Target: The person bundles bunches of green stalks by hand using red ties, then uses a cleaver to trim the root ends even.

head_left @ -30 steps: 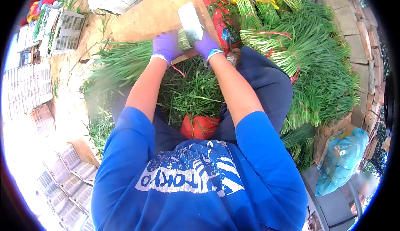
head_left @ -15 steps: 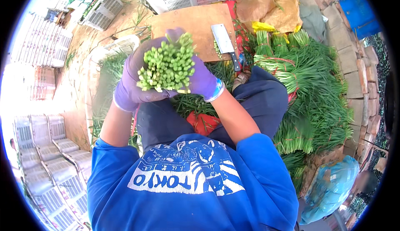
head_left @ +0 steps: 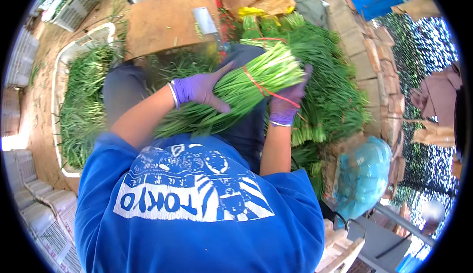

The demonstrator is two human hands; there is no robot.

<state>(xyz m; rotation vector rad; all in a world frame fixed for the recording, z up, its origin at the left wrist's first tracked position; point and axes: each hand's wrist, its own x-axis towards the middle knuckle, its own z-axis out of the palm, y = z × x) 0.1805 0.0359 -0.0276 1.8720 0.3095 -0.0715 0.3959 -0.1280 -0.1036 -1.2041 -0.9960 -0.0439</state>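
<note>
A thick bunch of garlic chives (head_left: pixel 261 76) lies slantwise over my lap, its pale cut ends toward the upper right and its leafy tips toward my body at lower left. My left hand (head_left: pixel 199 89), in a purple glove, grips the bunch's leafy half with thumb and fingers spread round it. My right hand (head_left: pixel 287 103), gloved too, holds the cut end from its right side; some of its fingers are hidden. A red tie (head_left: pixel 256 80) runs across the stems and on to my right hand, with a loose end trailing below.
A cleaver (head_left: pixel 204 21) lies on a wooden board (head_left: pixel 162 24) ahead. Tied green bunches are heaped at right (head_left: pixel 330 66). A white basket (head_left: pixel 58 105) of loose greens stands left, and a blue bag (head_left: pixel 362 174) lies near right. A brick edge (head_left: pixel 367 76) borders the heap.
The bunch has gone from upright, cut ends facing me, to lying slantwise over my lap. Both hands have moved right and come nearer my body, and my view has turned rightward.
</note>
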